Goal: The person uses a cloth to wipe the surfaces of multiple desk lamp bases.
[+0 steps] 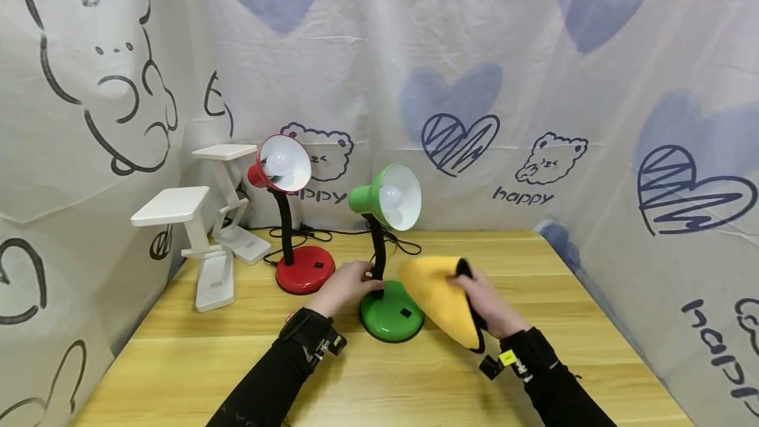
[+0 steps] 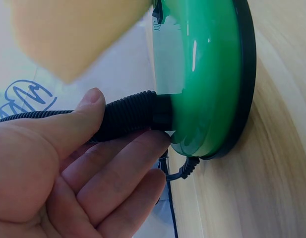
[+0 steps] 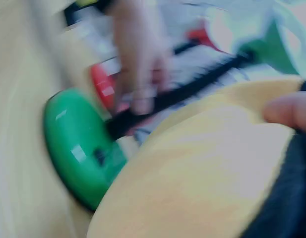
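Note:
A green desk lamp (image 1: pixel 392 312) stands on the table, its round base low and its white-lined shade tilted to the right. My left hand (image 1: pixel 351 288) grips the black ribbed gooseneck (image 2: pixel 127 115) just above that base, thumb on one side and fingers on the other. With my right hand (image 1: pixel 487 302) I hold a yellow cloth (image 1: pixel 441 295) with a dark edge, pinched along its right side. The cloth hangs in a bent sheet just right of the green lamp. In the right wrist view my thumb (image 3: pixel 286 110) presses on its yellow face.
A red desk lamp (image 1: pixel 305 270) is behind my left hand. Two white folding lamps (image 1: pixel 215 282) stand farther left. Black cords (image 1: pixel 308 234) lie along the back of the wooden table (image 1: pixel 516 262), against a patterned curtain (image 1: pixel 379 51).

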Available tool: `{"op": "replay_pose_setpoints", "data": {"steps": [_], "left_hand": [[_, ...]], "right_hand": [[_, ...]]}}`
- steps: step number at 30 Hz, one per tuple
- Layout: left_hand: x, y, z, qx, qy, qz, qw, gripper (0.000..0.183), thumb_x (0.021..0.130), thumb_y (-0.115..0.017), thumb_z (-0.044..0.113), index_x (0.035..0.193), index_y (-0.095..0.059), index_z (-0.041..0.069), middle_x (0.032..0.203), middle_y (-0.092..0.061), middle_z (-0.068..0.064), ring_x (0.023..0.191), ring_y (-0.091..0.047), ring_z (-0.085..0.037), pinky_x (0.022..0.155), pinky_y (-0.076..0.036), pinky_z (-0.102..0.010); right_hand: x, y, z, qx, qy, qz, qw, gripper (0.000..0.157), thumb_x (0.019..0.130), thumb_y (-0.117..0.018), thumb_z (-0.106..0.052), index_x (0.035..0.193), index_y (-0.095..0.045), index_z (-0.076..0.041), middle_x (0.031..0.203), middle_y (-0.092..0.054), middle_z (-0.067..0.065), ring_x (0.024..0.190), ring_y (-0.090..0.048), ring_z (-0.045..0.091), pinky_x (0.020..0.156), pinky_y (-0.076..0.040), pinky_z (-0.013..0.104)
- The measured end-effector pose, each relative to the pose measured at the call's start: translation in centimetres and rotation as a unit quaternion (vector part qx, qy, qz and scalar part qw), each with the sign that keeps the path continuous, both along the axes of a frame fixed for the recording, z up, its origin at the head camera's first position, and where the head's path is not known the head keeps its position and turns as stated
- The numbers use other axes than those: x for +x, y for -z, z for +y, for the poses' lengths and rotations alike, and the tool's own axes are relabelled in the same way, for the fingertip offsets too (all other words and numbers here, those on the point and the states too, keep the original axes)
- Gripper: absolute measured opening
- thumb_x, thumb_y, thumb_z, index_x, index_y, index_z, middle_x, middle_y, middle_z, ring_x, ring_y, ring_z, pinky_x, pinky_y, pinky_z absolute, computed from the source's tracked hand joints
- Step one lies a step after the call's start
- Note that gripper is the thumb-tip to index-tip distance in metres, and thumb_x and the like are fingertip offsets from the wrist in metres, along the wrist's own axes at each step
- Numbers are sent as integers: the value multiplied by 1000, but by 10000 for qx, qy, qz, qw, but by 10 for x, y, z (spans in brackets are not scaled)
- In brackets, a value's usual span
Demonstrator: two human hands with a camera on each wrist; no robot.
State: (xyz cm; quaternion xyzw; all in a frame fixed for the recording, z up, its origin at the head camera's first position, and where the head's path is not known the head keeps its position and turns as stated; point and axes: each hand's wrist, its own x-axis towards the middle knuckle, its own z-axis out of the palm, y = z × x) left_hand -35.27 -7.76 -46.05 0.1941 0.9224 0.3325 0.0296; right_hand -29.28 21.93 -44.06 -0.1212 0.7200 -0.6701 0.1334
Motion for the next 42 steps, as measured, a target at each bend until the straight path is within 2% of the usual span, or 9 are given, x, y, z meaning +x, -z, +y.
{"op": "replay_pose_setpoints", "data": {"steps": [2, 4, 7, 18, 22, 26, 29, 37, 42], "left_hand": [[1, 0, -1, 22, 15, -19, 10000, 33, 91, -67, 37, 114, -68, 13, 111, -70, -7, 101, -67, -19, 84, -54, -37], [2, 1, -2, 42, -1, -29, 10000, 31, 91, -67, 37, 112, -68, 14, 109, -71, -6, 100, -67, -18, 83, -54, -36], [3, 1, -3, 75, -9, -24, 10000, 30, 91, -67, 37, 111, -68, 15, 108, -71, -5, 98, -67, -17, 83, -54, -36], [7, -2, -9, 184, -129, -18, 9997, 32, 92, -66, 37, 114, -67, 14, 107, -71, -4, 98, -67, -16, 85, -54, -37], [13, -2, -10, 68, -233, 95, 9997, 29, 93, -64, 37, 110, -67, 14, 102, -71, -4, 94, -67, -16, 80, -53, -37], [24, 1, -11, -198, -278, 288, 9990, 32, 94, -63, 38, 112, -65, 12, 104, -70, -5, 94, -66, -18, 79, -53, -37], [38, 2, -12, -489, -229, 459, 9975, 42, 94, -62, 39, 123, -61, 8, 113, -69, -10, 102, -66, -23, 84, -53, -41], [87, 12, -15, -1226, 310, 835, 9885, 54, 90, -66, 42, 129, -59, 5, 127, -63, -18, 111, -63, -32, 93, -49, -49], [96, 18, -13, -1444, 602, 861, 9839, 55, 93, -62, 42, 130, -60, 2, 137, -50, -29, 119, -58, -37, 96, -47, -51]], "right_hand": [[-5, 1, 12, -1336, 123, -471, 9898, 27, 102, -47, -31, 117, -50, -10, 98, -68, 4, 84, -69, 19, 75, -56, 35], [-8, 5, 25, -2462, -14, -719, 9665, 28, 105, -40, -33, 124, -47, -13, 104, -70, 3, 90, -70, 18, 77, -57, 35], [-9, 15, 45, -3367, -110, -886, 9374, 33, 106, -35, -38, 130, -46, -19, 112, -69, 0, 99, -68, 15, 83, -55, 33], [-17, 49, 85, -3451, 1980, -2408, 8853, 41, 103, -39, -45, 140, -33, -30, 112, -64, -12, 109, -59, 6, 97, -46, 30], [-20, 52, 87, -3141, 1995, -2517, 8934, 39, 102, -47, -40, 137, -37, -25, 112, -65, -10, 108, -60, 8, 94, -48, 31], [-20, 54, 92, -2598, 1759, -2279, 9218, 36, 99, -56, -29, 132, -44, -18, 112, -67, -6, 107, -64, 11, 92, -51, 31], [-20, 56, 97, -2052, 1970, -2067, 9361, 33, 99, -57, -24, 128, -46, -13, 104, -69, -4, 99, -67, 12, 85, -54, 32], [-19, 60, 115, -1037, 2089, -1873, 9542, 42, 98, -56, -27, 131, -39, -8, 97, -68, -4, 90, -68, 13, 82, -56, 35], [-18, 63, 125, -759, 1901, -1628, 9652, 45, 96, -61, -24, 132, -37, -11, 98, -69, -3, 89, -69, 12, 80, -56, 31]]}}
